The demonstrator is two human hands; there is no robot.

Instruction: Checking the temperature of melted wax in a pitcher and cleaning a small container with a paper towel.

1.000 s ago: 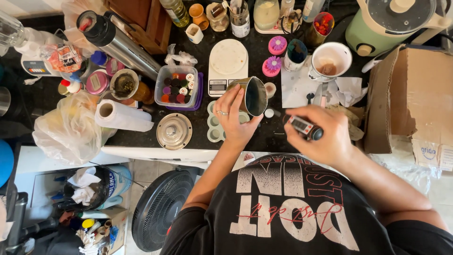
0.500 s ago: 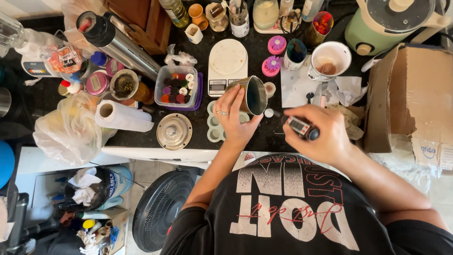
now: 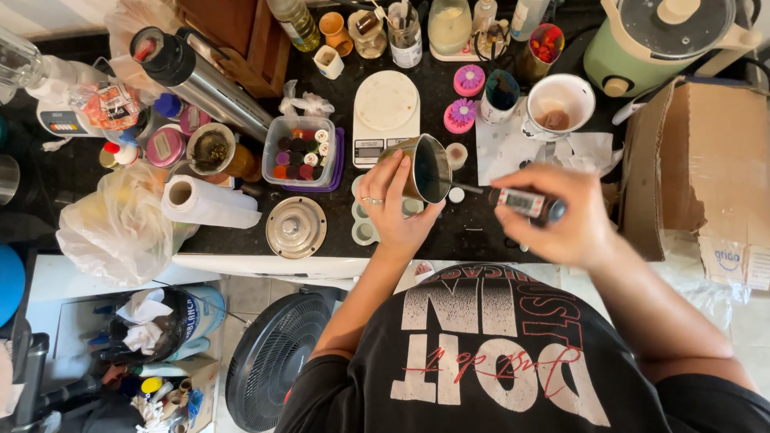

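Observation:
My left hand (image 3: pixel 393 212), with a ring on one finger, grips a metal pitcher (image 3: pixel 425 164) tilted on its side, its dark inside facing right. The pitcher hangs over a pale green mould tray (image 3: pixel 365 232) on the dark counter (image 3: pixel 481 236). My right hand (image 3: pixel 565 228) holds a small digital probe thermometer (image 3: pixel 525 203). Its thin probe points left to the pitcher's mouth. Both hands work just past the counter's front edge, above my black printed shirt.
Behind the pitcher lie a white kitchen scale (image 3: pixel 385 112), a plastic box of small coloured pots (image 3: pixel 301 148) and a white bowl (image 3: pixel 559 104). A paper towel roll (image 3: pixel 208 202) and metal lid (image 3: pixel 296 227) lie left. A cardboard box (image 3: pixel 706 176) stands right; a fan (image 3: pixel 277 361) sits on the floor.
My right hand has shifted slightly up and to the right with the thermometer. The left hand keeps the pitcher tilted in the same place.

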